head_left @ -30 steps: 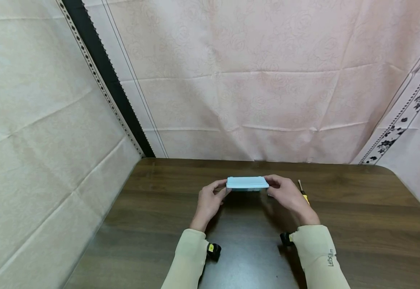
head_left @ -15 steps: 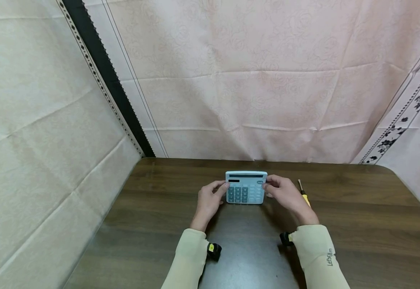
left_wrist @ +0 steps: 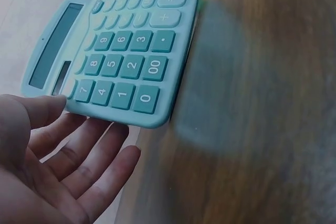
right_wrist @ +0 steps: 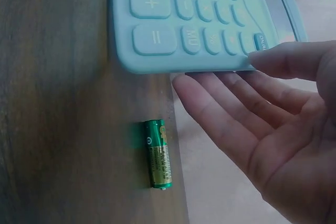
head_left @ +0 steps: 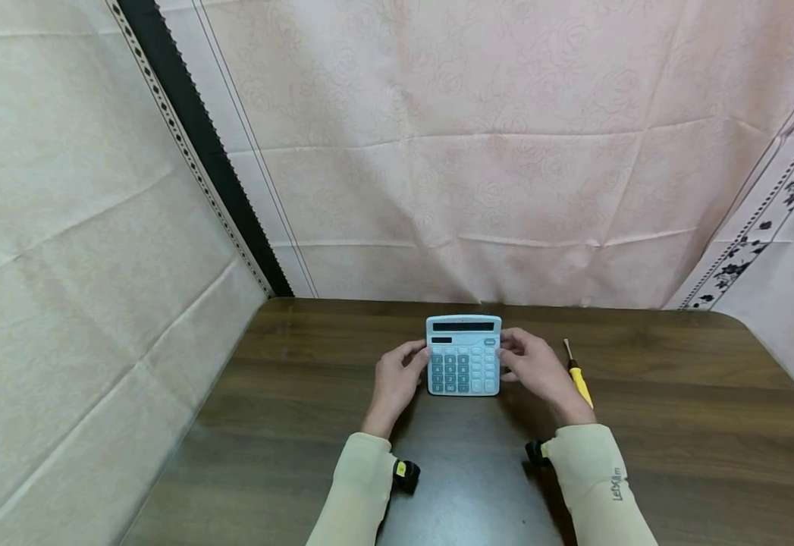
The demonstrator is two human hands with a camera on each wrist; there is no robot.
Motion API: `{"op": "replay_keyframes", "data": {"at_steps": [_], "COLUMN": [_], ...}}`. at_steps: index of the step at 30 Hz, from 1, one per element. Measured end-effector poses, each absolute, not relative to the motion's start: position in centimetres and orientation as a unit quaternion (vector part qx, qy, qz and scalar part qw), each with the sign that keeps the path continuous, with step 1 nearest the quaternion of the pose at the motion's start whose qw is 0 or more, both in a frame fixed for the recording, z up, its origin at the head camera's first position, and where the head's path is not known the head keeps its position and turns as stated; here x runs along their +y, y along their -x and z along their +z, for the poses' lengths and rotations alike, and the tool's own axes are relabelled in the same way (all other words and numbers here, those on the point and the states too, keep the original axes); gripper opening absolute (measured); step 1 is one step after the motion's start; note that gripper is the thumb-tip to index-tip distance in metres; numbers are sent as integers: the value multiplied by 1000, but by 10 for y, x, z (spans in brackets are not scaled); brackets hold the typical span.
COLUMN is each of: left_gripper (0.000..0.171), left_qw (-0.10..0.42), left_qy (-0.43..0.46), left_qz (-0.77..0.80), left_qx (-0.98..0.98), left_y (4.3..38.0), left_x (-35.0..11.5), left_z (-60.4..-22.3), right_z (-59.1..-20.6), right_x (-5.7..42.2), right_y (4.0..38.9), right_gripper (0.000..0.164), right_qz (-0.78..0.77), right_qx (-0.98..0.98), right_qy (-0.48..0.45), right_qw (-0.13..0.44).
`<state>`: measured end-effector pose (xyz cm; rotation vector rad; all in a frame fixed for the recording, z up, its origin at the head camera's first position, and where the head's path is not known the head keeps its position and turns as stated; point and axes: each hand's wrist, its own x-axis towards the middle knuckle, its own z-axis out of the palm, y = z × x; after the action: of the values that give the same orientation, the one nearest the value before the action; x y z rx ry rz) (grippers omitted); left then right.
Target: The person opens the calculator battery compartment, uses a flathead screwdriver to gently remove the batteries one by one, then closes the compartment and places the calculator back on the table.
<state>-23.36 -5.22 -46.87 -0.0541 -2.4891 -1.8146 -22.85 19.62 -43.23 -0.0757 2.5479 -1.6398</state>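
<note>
A light blue calculator (head_left: 463,364) is held face up toward the head camera, its display at the far end and its number keys nearer me. My left hand (head_left: 397,379) grips its left side; in the left wrist view the thumb (left_wrist: 50,109) lies on the front by the display corner and the other fingers reach underneath. Along the opposite side my right hand (head_left: 536,368) holds it, and the right wrist view shows that thumb (right_wrist: 283,60) at the edge by the ON key. The fingers (right_wrist: 210,103) spread below the body, tips partly hidden behind it.
On the brown wooden table (head_left: 287,455), a yellow-handled screwdriver (head_left: 578,377) lies just right of my right hand. A green battery (right_wrist: 158,154) rests near the table's edge in the right wrist view. Pale cloth (head_left: 506,189) hangs behind the table.
The calculator has tipped from nearly edge-on to showing its whole keypad and display. My right hand has shifted slightly left, and more of the screwdriver shows.
</note>
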Motion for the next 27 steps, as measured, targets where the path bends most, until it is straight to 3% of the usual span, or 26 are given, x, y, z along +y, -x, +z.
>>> {"op": "replay_keyframes", "data": {"at_steps": [15, 27], "left_gripper": [37, 43], "left_qw": [40, 17], "left_qy": [16, 10], "left_qz": [-601, -600], "left_qx": [-798, -800], "left_y": [233, 234], "left_x": [-46, -47], "left_z": [-468, -470], "right_z": [-440, -442], "right_x": [193, 192], "right_y": [230, 231], "right_gripper": [47, 50], "right_qz": [-529, -517], "right_qx": [846, 851], "right_qy": [31, 29], "right_qw": [62, 82]}}
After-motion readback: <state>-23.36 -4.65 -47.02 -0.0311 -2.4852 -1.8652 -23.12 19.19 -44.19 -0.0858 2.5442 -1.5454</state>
